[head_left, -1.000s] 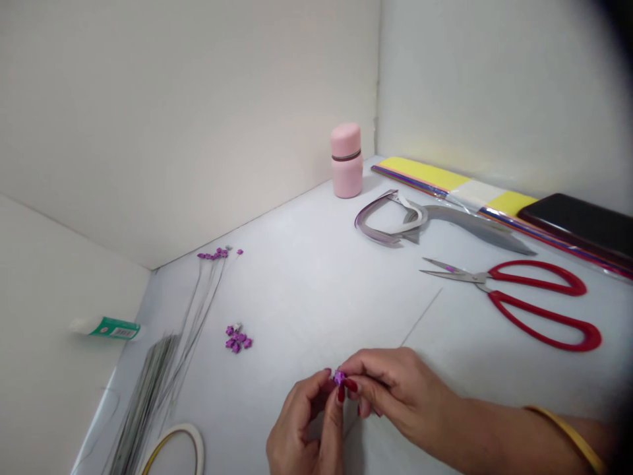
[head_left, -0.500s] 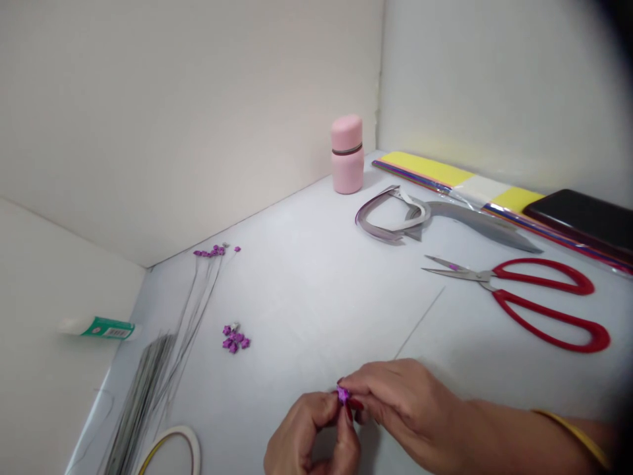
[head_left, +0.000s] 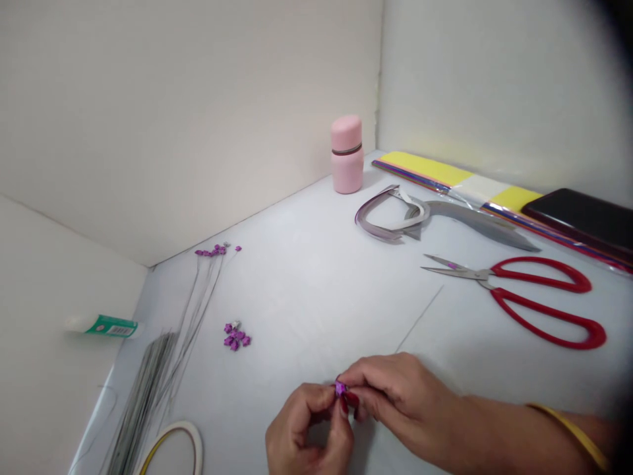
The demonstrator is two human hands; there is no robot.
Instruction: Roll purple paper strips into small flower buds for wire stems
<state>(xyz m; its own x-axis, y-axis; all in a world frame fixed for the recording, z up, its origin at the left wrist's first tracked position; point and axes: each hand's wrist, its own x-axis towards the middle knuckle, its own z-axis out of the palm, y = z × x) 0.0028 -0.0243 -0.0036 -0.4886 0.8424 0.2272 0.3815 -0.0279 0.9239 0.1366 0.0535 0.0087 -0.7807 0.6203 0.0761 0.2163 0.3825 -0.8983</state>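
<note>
My left hand and my right hand meet low in the view, their fingertips pinching a tiny purple paper flower. Red-painted fingernails partly hide the flower. A thin grey wire runs up and to the right from behind my right hand, and its lower end is hidden by my fingers. A small cluster of purple flowers lies on the white tabletop, to the left of my hands and apart from them.
Red-handled scissors lie to the right. Grey paper strips, a pink bottle, coloured paper sheets and a dark phone stand behind. Flower-tipped wires, a wire bundle, a glue stick and a tape roll lie left.
Both hands sit a little lower than a second ago. My fingers have shifted slightly around the purple flower, which stays pinched between them.
</note>
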